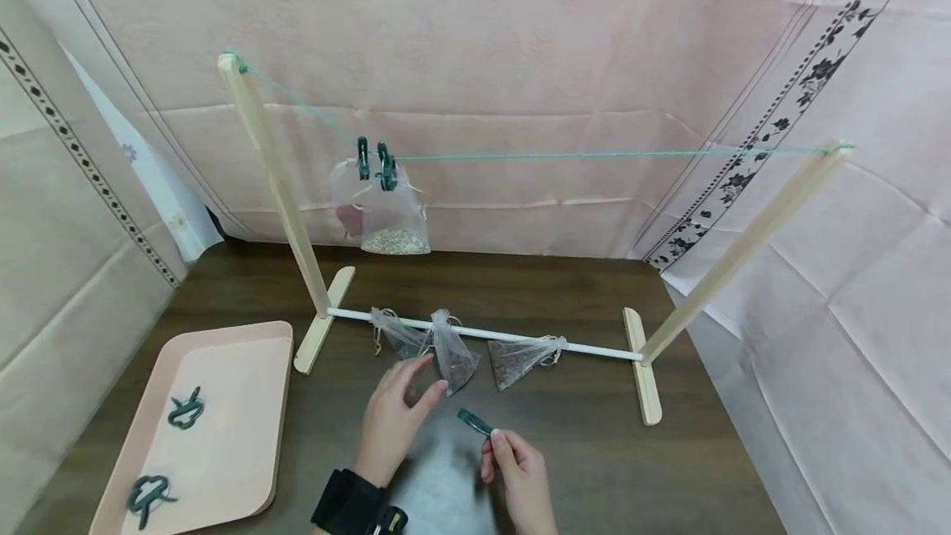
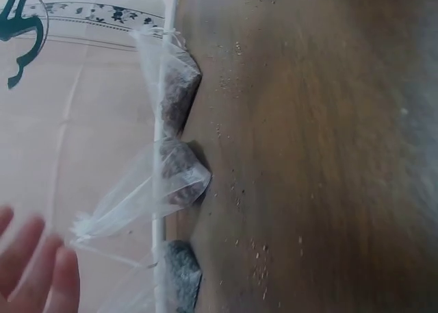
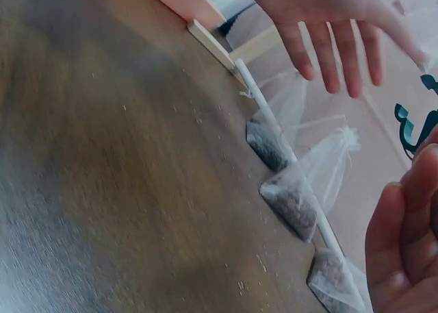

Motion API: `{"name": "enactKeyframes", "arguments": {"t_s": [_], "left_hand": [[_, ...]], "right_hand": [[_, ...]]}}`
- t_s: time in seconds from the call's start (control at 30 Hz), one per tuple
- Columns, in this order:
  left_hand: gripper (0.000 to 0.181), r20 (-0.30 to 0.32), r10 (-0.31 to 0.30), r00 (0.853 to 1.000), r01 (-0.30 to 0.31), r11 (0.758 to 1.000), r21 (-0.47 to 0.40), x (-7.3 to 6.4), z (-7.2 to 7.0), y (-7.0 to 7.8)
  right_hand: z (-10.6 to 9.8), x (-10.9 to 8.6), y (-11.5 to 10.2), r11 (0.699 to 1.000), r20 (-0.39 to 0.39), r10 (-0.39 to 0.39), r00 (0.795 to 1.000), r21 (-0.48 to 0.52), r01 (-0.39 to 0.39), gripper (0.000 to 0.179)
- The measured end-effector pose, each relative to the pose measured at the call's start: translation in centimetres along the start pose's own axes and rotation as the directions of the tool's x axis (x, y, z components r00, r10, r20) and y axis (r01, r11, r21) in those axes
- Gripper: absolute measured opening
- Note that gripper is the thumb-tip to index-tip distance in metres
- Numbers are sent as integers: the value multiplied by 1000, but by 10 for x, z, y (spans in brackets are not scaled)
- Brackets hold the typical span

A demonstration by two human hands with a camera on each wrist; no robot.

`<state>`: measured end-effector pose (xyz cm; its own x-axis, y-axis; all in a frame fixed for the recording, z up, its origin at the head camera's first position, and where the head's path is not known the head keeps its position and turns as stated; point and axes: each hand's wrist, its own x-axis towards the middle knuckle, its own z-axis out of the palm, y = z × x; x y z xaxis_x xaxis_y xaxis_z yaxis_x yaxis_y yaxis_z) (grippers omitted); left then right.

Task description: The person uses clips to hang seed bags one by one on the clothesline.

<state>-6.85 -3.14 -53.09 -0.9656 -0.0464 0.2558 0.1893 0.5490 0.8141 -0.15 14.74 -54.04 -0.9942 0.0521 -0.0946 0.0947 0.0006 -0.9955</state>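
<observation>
In the head view my right hand [image 1: 520,473] pinches a dark green clothespin [image 1: 474,422] between thumb and fingers. My left hand [image 1: 395,413] reaches over the table with fingers and thumb spread and nothing in them. Just beyond its fingertips is a sheer mesh bag [image 1: 455,357], its gathered top over the white bar. A second mesh bag [image 1: 404,337] lies to its left, partly behind the fingers, and a third mesh bag [image 1: 520,360] to the right. The right wrist view shows dark contents in the middle bag [image 3: 293,202] and greyish contents in the leftmost one [image 3: 268,145].
A wooden stand's left post [image 1: 278,188] and right post [image 1: 743,250] hold up a green line [image 1: 565,156]. Two clothespins [image 1: 385,168] hold filled mesh bags [image 1: 395,225] on it. The white bar [image 1: 594,349] joins the posts low down. A pink tray [image 1: 223,436] carries two more clothespins.
</observation>
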Motion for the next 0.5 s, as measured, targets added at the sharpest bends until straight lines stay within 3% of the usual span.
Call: {"name": "enactKeyframes", "arguments": {"t_s": [0.17, 0.3, 0.5], "left_hand": [[70, -1, -88, 996, 88, 996, 16, 12, 14, -4], [79, 20, -89, 996, 89, 996, -9, 24, 24, -8], [83, 58, -91, 994, 89, 995, 38, 39, 36, -16]], "right_hand": [[-7, -1, 3, 1000, -10, 11, 1000, -8, -11, 45], [-13, -2, 3, 997, -15, 61, 998, -45, -61, 43], [-25, -2, 7, 983, -35, 165, 986, -82, -167, 42]]}}
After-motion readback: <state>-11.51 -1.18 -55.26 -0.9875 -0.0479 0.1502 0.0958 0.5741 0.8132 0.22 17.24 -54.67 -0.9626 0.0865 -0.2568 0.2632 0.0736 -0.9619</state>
